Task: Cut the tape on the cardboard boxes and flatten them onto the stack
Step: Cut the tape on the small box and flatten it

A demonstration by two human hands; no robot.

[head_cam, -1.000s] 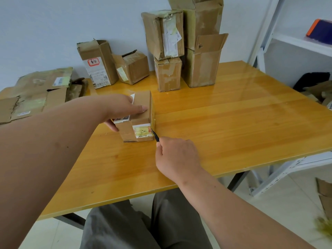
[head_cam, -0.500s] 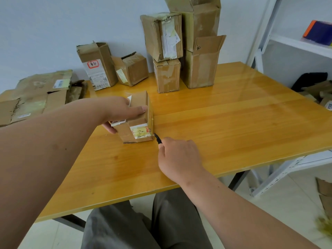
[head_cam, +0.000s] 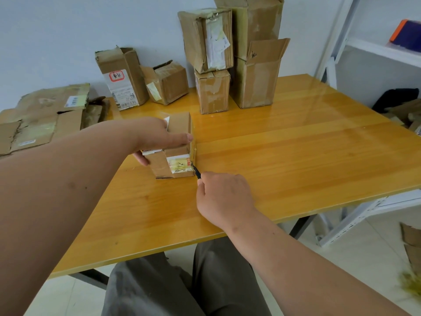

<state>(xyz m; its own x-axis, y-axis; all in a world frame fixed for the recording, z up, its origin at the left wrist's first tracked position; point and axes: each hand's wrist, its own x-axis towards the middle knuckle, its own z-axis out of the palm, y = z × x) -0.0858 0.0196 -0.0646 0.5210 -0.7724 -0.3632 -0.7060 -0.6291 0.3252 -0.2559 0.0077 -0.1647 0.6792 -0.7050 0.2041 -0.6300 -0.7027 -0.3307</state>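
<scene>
A plain pale wall (head_cam: 68, 30) is seen behind a glossy yellow-orange wooden table (head_cam: 296, 156), on whose top soft light is reflected; dark legs are visible under its near edge. To the right, a white metal shelving unit (head_cam: 337, 42) is placed beside the table, its lower rails reaching down to the floor. The floor (head_cam: 364, 258) is laid in light tiles.

light: bright, even | glare: sheen on my table (head_cam: 319, 124) far right | edges: wide-angle bowing | focus: sharp
</scene>
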